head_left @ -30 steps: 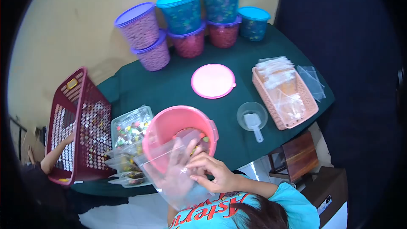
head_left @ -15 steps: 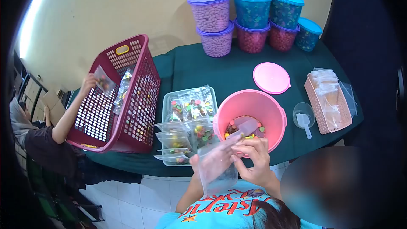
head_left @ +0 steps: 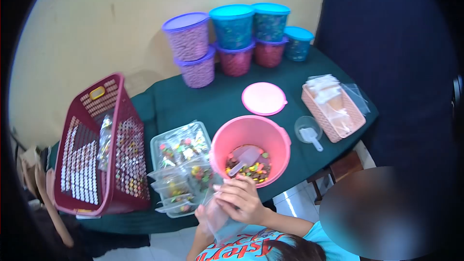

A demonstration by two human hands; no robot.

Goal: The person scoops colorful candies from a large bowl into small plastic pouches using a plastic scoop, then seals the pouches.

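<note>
In front of my chest, my left hand [head_left: 202, 221] grips a clear plastic zip bag [head_left: 218, 222]; most of its fingers are behind the bag. The fingers of my right hand [head_left: 244, 200] are closed on the bag's upper edge, close to the near rim of a pink tub [head_left: 282, 157]. Inside that tub lie colourful candies [head_left: 261, 174] with a translucent scoop [head_left: 245, 159] resting on them. Just left of the tub, filled candy pouches [head_left: 179, 191] stand and lie in a pale green tray [head_left: 155, 146].
A maroon laundry basket [head_left: 118, 164] holding pouches stands at the left, near another person's arm [head_left: 53, 208]. Stacked lidded tubs [head_left: 234, 26] line the back. A pink lid [head_left: 264, 98], a white scoop [head_left: 309, 137] on a round clear lid and a pink basket [head_left: 355, 124] of bags lie right.
The view has shifted, so the table's things sit further left and lower. My right hand now reaches across the bag's top. The other person's hand no longer shows a pouch over the basket.
</note>
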